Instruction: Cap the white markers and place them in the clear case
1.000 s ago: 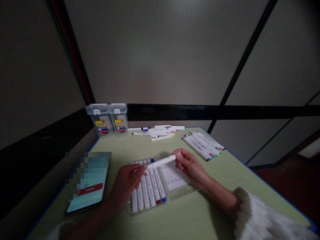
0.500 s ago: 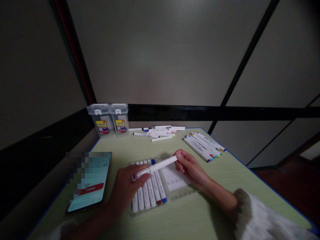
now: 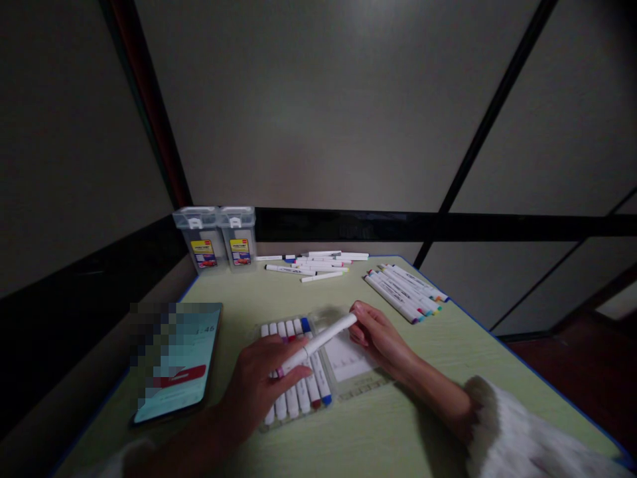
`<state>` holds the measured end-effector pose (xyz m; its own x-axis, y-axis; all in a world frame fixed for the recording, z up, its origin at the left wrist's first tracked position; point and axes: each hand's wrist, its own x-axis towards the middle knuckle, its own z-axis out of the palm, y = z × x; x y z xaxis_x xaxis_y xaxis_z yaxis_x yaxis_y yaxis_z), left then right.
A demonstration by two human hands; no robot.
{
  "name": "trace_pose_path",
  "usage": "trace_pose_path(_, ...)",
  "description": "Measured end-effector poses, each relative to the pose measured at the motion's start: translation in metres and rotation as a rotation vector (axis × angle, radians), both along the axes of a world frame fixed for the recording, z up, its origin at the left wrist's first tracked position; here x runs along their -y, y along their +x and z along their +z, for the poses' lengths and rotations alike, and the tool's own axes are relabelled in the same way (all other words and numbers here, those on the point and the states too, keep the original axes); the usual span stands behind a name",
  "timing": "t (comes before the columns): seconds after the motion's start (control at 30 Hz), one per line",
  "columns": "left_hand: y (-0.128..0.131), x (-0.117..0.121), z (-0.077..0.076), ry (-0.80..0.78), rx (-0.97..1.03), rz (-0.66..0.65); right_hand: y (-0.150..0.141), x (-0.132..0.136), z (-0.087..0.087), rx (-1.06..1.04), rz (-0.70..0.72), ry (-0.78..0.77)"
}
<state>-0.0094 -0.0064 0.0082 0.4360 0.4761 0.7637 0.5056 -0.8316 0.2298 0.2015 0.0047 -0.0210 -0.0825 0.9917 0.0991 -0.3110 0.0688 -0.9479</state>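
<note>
White marker (image 3: 328, 336) in both hands (image 3: 259, 373) (image 3: 375, 333), yellow box labels (image 3: 239, 251), screen (image 3: 185, 355) reading "46"

Phone (image 3: 192, 355) left of marker case (image 3: 361, 388); 2 boxes (image 3: 239, 251) behind phone.

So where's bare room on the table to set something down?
Free: between the case and the loose markers; between the right sleeve and marker row. Crowded: the middle, where left hand and right hand hold one marker above the case; the far left, with tubs.
</note>
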Motion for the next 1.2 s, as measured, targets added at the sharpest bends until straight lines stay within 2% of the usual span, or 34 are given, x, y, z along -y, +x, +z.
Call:
trace_pose_path(0.1, 0.0, -0.001, -0.001, 0.016, -0.006, -0.012, 0.0, 0.0, 0.001, 0.036, -0.041, -0.004)
trace_pose_path(0.4, -0.006, -0.003, -0.023, -0.168, 0.015, -0.047, 0.0, 0.0, 0.003, 0.12, -0.109, -0.051)
trace_pose_path(0.6, -0.004, -0.003, -0.016, -0.185, 0.0, -0.027, 0.001, 0.0, 0.003, 0.108, -0.079, -0.031)
trace_pose_path(0.87, -0.003, -0.002, -0.013, -0.303, 0.058, -0.021, 0.003, -0.001, 0.001, 0.11, -0.056, -0.015)
trace_pose_path(1.07, 0.0, -0.002, -0.006, -0.509, 0.118, 0.075, 0.002, -0.001, 0.001, 0.101, -0.059, -0.03)
trace_pose_path(1.2, 0.001, -0.002, -0.004, -0.656, 0.134, 0.092, 0.002, -0.001, 0.002, 0.109, -0.07, -0.021)
